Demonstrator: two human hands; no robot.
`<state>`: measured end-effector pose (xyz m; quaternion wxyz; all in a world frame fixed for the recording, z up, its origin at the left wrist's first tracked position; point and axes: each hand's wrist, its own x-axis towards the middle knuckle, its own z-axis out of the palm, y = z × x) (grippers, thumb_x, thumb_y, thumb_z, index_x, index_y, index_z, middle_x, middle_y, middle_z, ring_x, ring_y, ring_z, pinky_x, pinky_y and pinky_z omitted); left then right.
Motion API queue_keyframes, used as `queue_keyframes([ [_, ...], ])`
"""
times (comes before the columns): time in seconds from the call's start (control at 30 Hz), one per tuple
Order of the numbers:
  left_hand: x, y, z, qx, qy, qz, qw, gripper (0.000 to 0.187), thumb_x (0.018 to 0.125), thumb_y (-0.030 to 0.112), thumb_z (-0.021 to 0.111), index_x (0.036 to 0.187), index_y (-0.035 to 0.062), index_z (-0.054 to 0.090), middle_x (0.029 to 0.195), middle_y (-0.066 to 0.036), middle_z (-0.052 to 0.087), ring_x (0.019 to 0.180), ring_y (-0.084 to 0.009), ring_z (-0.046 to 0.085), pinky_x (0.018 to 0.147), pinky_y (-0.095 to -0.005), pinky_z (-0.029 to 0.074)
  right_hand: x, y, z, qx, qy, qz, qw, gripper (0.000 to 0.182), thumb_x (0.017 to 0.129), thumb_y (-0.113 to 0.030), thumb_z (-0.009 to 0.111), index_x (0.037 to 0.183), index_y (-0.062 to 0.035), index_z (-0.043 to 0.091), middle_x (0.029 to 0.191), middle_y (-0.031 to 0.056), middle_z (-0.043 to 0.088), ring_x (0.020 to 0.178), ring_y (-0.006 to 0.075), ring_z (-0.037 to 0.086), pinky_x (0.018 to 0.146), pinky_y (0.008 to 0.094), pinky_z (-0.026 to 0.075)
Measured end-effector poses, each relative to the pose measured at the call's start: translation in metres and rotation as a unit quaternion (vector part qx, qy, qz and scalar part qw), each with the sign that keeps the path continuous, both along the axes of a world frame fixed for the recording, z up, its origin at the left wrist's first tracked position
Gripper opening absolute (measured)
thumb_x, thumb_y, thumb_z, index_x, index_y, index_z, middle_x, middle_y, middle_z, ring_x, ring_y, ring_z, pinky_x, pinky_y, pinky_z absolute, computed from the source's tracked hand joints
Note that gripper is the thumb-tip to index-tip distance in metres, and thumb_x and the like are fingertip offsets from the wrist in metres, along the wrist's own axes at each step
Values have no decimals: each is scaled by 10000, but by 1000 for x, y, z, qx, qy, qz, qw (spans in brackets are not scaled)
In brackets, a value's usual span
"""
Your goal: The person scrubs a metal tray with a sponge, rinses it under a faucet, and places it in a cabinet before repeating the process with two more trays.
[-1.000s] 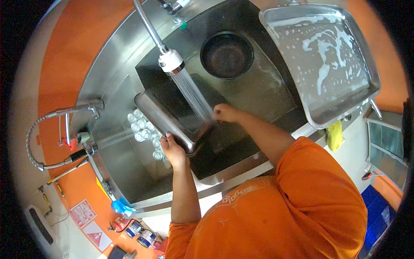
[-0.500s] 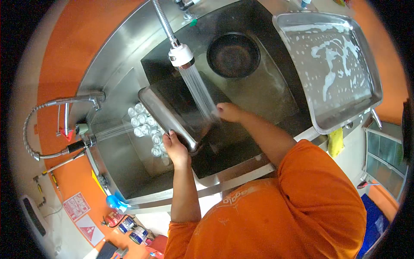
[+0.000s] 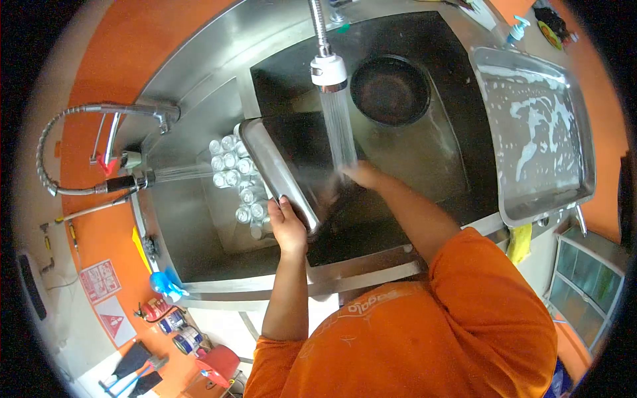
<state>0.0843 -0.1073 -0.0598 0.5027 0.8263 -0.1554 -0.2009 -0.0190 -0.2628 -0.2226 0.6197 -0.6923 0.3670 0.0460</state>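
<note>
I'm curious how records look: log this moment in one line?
left hand: grips tilted metal pan | right hand: at spray | white sprayer: running | sudsy tray: not held

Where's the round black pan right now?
In the head view, the round black pan sits in the right-hand sink basin, toward the top of the picture, just right of the white spray head.

right grip (image 3: 360, 174) blurred, hose (image 3: 319, 26) cut off

Got a metal pan (image 3: 279, 172) tilted over the sink (image 3: 358, 270), gripping its edge with the left hand (image 3: 288, 229), and holding the right hand (image 3: 361, 174) at the white sprayer's (image 3: 328, 71) stream. Also seeing one sudsy tray (image 3: 536, 139).
</note>
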Motion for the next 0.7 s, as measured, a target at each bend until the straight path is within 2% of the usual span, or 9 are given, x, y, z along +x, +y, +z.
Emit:
queue_keyframes([
  [0.13,0,5,1,-28,6,-22,999,238,916,219,384,940,-9,447,802,-65,503,723,-130,435,673,-262,382,-1,1,10,10,5,-1,1000,516,815,-487,456,1006,-26,587,1003,152,595,931,262,553,826,379,407],
  [0.2,-2,6,1,-20,-12,-14,1000,226,917,211,380,928,-5,445,790,-58,497,709,-125,428,659,-259,378,-2,2,-10,24,-22,-7,999,512,806,-490,468,1007,-35,591,1012,160,591,943,289,557,826,387,413],
  [0.33,0,9,-3,-8,-9,-13,1000,201,917,195,375,901,4,438,763,-42,479,685,-115,410,633,-256,370,-8,2,7,10,-34,-13,999,499,798,-483,489,1008,-42,593,1016,166,590,949,301,560,827,394,416],
  [0.43,-2,6,1,-20,-9,-9,1000,195,917,194,375,882,10,428,739,-33,464,671,-110,400,618,-257,365,-10,2,7,-4,-36,10,999,511,817,-482,461,1032,-32,573,1040,157,581,989,262,535,864,369,391],
  [0.53,-3,6,1,-18,-23,2,1000,187,916,191,375,870,16,424,719,-22,452,658,-102,392,606,-252,360,-9,3,11,-2,-29,18,999,499,821,-473,459,1030,-34,572,1033,174,578,980,277,537,857,378,393],
  [0.63,1,9,-5,-35,20,0,999,181,916,187,375,860,21,422,708,-11,444,647,-92,382,596,-245,353,-11,-1,28,-25,41,37,998,512,825,-475,445,1025,-20,570,1015,200,575,968,289,540,850,379,395],
  [0.7,0,8,-4,-40,18,-5,999,176,916,183,373,859,23,421,707,-6,442,644,-87,378,593,-241,350,-13,-4,37,-40,30,39,998,521,832,-476,431,1006,-4,566,1003,218,570,955,307,541,841,386,397],
])
